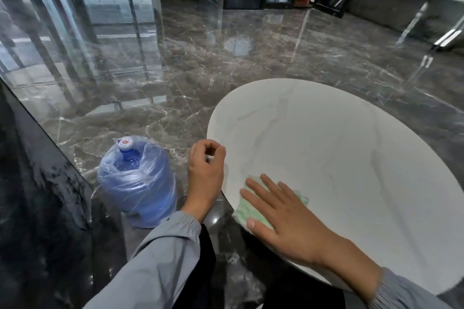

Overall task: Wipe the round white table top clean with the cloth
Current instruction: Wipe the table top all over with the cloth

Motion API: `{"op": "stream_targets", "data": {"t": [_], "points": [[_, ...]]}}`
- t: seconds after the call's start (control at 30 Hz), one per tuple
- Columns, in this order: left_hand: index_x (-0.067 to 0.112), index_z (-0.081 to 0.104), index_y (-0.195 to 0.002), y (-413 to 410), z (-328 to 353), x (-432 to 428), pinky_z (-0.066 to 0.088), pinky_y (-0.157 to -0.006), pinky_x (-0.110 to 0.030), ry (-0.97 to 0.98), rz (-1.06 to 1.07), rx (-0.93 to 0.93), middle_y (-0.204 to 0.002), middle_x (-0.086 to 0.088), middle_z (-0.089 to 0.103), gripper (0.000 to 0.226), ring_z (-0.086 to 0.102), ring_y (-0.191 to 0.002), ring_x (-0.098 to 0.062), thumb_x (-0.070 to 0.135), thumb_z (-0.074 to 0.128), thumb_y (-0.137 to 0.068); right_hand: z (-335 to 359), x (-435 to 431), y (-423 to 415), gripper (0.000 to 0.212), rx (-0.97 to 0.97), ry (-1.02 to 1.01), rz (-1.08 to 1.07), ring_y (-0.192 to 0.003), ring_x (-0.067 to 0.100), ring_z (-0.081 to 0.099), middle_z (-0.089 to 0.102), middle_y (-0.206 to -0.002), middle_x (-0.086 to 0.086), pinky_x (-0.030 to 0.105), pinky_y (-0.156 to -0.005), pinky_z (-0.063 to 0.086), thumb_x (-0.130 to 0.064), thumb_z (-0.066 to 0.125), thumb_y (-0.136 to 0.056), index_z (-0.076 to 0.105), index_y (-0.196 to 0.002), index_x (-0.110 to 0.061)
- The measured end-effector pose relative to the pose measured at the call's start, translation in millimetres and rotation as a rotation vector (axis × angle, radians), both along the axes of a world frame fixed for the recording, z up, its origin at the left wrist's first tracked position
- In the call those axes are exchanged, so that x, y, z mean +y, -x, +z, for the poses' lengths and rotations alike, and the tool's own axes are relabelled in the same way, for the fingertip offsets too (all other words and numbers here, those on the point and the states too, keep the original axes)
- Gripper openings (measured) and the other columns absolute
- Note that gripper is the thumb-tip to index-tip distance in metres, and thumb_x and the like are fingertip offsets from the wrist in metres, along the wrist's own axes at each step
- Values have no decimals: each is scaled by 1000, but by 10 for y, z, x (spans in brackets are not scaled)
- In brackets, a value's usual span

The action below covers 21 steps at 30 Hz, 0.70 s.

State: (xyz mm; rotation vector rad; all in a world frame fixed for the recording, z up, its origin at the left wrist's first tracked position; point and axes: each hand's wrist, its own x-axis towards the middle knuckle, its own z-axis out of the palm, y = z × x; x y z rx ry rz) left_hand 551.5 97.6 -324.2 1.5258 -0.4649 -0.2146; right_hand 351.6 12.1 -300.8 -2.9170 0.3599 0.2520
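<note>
The round white table top (351, 148) fills the right half of the view, with faint grey veins. A pale green cloth (247, 211) lies on its near left edge. My right hand (283, 216) lies flat on the cloth, fingers straight and spread, pressing it onto the table. My left hand (206, 168) hovers at the table's left rim with its fingers curled and nothing in it. Most of the cloth is hidden under my right hand.
A large blue water bottle (138, 180) wrapped in clear plastic stands on the floor left of the table. Glossy dark marble floor (200, 57) stretches ahead. A dark wall or counter (37, 183) runs along the left.
</note>
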Motion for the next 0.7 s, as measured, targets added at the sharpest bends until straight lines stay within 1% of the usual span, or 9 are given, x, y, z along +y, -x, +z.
{"op": "stream_targets", "data": {"t": [0.1,0.2,0.33,0.4,0.47,0.53,0.6,0.67,0.7], "points": [[26,62,-95,25,-19,37,46,-78,-15,36,36,72,-100,1,67,8,61,-88,-10,20,64,-100,-22,16,-170,65,3,-2,-60,-151,4,-31,-21,-168,-24,37,-126,-13,-69,17,-104,-6,-162,-48],[26,62,-94,19,-6,85,50,-80,-25,99,71,134,-94,7,66,6,62,-88,-12,23,61,-99,-73,-6,-727,70,-46,-17,-126,-157,14,-19,-9,-172,-14,46,-128,-4,-68,16,-102,4,-165,-39],[22,61,-93,28,91,149,45,-75,-14,114,115,100,-89,10,63,11,58,-78,2,14,59,-101,-92,-5,-1353,94,-64,-33,-164,-159,24,-13,-3,-174,-6,53,-126,-1,-73,-3,-80,7,-165,-33],[21,61,-95,36,117,178,45,-74,-14,104,125,92,-89,9,63,10,57,-77,4,13,59,-100,-116,7,-1384,93,-81,-28,-155,-159,24,-12,-3,-174,-6,53,-126,-1,-72,-3,-82,7,-165,-33],[21,61,-96,88,116,192,45,-73,-13,69,100,60,-92,6,64,7,57,-76,4,16,60,-100,-125,52,-1189,84,-98,-21,-129,-159,23,-12,-2,-174,-6,52,-127,0,-70,6,-91,8,-165,-32],[27,60,-95,195,85,169,45,-75,-14,29,55,-13,-99,1,64,6,60,-83,-1,22,62,-98,-163,125,-818,74,-120,2,-97,-159,21,-12,-2,-174,-7,50,-128,-1,-67,19,-100,9,-165,-33],[31,59,-94,280,43,120,47,-82,-22,-29,-2,-148,-102,5,62,7,61,-95,-12,25,61,-96,-186,207,-380,73,-129,33,-54,-159,20,-15,-5,-174,-8,47,-128,-4,-63,32,-102,7,-165,-34],[28,59,-97,353,1,50,49,-88,-33,-111,-63,-315,-102,11,59,1,59,-101,-19,28,59,-96,-200,265,87,78,-120,60,-20,-158,18,-20,-11,-173,-10,43,-127,-9,-59,39,-101,3,-165,-35],[25,60,-99,362,-8,29,48,-90,-35,-141,-74,-393,-101,12,57,5,58,-102,-20,29,58,-97,-213,276,264,81,-120,78,-6,-157,18,-21,-13,-172,-10,42,-126,-10,-58,42,-100,1,-165,-35]]}}
